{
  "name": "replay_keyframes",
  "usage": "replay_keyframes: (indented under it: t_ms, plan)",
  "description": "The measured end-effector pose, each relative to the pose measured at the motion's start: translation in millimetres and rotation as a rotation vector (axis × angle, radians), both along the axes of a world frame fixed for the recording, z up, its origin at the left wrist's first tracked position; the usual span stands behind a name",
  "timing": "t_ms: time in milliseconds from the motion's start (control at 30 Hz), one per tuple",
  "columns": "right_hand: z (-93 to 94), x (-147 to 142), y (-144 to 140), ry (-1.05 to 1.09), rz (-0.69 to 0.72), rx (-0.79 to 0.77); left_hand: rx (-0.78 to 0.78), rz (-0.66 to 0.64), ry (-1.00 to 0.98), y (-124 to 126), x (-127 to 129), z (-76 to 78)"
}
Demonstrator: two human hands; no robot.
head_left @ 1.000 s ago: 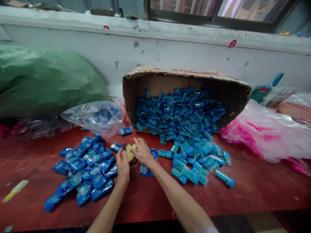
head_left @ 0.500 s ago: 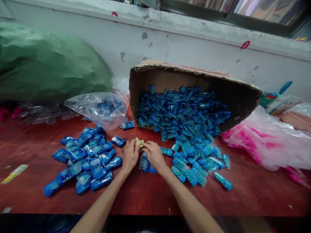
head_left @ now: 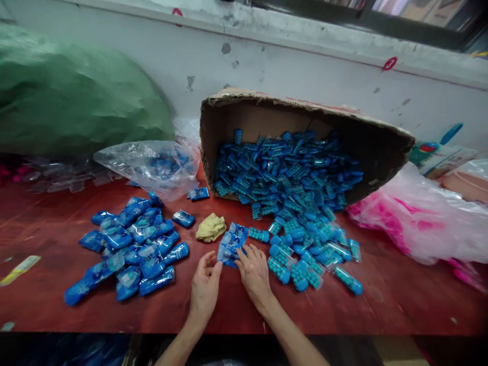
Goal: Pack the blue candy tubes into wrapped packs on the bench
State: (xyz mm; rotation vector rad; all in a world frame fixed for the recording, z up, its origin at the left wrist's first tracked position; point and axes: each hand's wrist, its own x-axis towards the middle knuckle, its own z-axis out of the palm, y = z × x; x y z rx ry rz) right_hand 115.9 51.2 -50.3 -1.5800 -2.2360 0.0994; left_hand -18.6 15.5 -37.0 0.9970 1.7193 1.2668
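A flat blue printed plastic sleeve (head_left: 233,238) lies on the table between my hands; whether it is one or a stack I cannot tell. My right hand (head_left: 254,272) rests its spread fingertips on the lower right part of it. Just at its lower left corner is my left hand (head_left: 206,284), fingers loosely curved and thumb apart, with nothing visible in it. A crumpled yellow cloth (head_left: 211,227) sits beyond my left hand, touched by neither. To the right, a clear bottle of turquoise balls with a blue cap (head_left: 259,235) lies close to the sleeve.
Blue-wrapped packs (head_left: 129,239) form a pile at left. A tipped cardboard box (head_left: 251,122) spills bottles (head_left: 297,254) onto the red table (head_left: 229,315). Around it are a clear bag (head_left: 148,168), a large green sack (head_left: 76,96) and pink-and-white plastic (head_left: 407,218).
Both hands have let go of the yellow cloth and drawn back toward me. The right fingers have come down on the blue sleeve, which now shows more fully.
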Motion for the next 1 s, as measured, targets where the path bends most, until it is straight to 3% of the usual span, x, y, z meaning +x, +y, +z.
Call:
replay_keyframes:
  t_ms: [133,433,567,667,767,900,1000]
  plan:
    - [4.1,0.5,0.8,0.012,-0.004,-0.009,-0.075,-0.036,-0.128,-2.3,2.6,-1.0]
    - [2.2,-1.2,0.3,0.057,-0.014,0.028,-0.092,-0.006,-0.200,-4.2,-0.6,4.1]
    - [14.9,-1.7,-5.4,0.165,0.018,0.031,-0.172,0.095,-0.333,-2.2,5.6,7.7]
    - [26.2,-5.3,-13.3,0.330,0.085,-0.004,-0.155,0.056,-0.417,1.6,9.6,11.1]
    - [31.2,-9.1,-17.6,0.613,0.148,-0.146,-0.135,-0.004,-0.497,4.9,10.9,13.8]
    - [30.5,-8.2,-10.6,1.076,0.027,-0.505,-0.152,-0.042,-0.518,6.9,6.4,16.5]
    - [30.0,-6.6,-3.6,1.200,0.012,-0.714,-0.139,-0.086,-0.481,9.3,2.5,18.3]
